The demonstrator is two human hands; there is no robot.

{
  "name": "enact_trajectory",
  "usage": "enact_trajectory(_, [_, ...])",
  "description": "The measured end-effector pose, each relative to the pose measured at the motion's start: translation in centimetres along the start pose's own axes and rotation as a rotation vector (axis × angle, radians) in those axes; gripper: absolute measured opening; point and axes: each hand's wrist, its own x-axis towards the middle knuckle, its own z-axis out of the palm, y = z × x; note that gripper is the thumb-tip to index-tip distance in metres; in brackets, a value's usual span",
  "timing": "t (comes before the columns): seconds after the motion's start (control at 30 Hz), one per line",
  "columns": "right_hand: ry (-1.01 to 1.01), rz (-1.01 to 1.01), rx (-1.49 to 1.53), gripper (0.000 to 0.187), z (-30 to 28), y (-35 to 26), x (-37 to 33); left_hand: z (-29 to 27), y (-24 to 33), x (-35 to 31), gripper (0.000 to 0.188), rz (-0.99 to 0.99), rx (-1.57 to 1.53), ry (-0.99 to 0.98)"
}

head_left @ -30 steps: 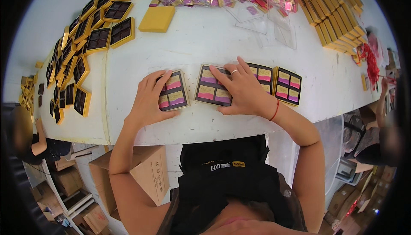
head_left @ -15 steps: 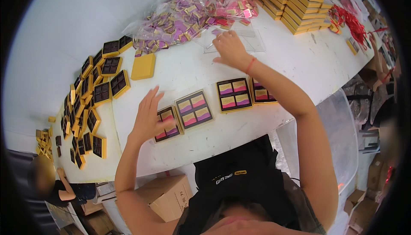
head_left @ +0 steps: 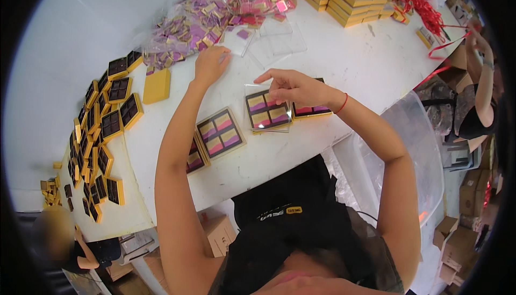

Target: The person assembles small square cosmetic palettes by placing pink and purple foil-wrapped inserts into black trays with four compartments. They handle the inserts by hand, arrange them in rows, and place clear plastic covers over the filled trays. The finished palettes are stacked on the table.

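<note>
1 clear lid (head_left: 257, 109), not quite square, was over a box (head_left: 268, 111) on the bench (head_left: 355, 61); beside it the right hand (head_left: 295, 88) was loosely parted, index finger outstretched. The left hand (head_left: 212, 65), fingers together, was at another lid (head_left: 239, 45); whether it pinched that, I could not tell. Good fitting probably called for lining up 4 corners, then pressing evenly, leaving the 4 packets (head_left: 262, 119) flat.
</note>
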Motion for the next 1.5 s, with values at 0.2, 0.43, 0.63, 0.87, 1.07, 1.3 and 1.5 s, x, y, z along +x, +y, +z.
enact_trajectory(0.2, [0.028,-0.148,-0.488,0.044,0.7,4.6,1.6,-2.5,5.9,0.1,0.040,-0.234,0.042,-0.160])
enact_trajectory(0.43, [0.176,-0.316,-0.713,0.072,2.8,3.1,0.1,-4.2,4.1,-2.3,0.038,-0.370,-0.186,0.076])
enact_trajectory(0.63, [0.059,-0.291,-0.755,0.085,2.2,3.5,-1.7,-8.7,5.7,-5.1,0.020,-0.634,-1.491,0.340])
enact_trajectory(0.87, [0.126,-0.343,-1.060,0.076,3.3,3.7,-2.7,-9.3,10.9,-7.3,0.034,-0.502,-0.971,0.123])
enact_trajectory(1.07, [0.169,-0.345,-1.148,0.070,4.8,4.4,-3.4,-8.4,13.4,-6.8,0.059,-0.242,-0.258,-0.329])
enact_trajectory(1.3, [0.212,-0.476,-1.106,0.082,5.2,6.9,-4.4,-8.8,12.0,-7.5,0.034,-0.455,-0.306,-0.320])
enact_trajectory(1.5, [0.216,-0.329,-0.931,0.103,4.7,2.7,-5.7,-11.3,14.1,-6.8,0.034,-0.636,-1.153,0.121])
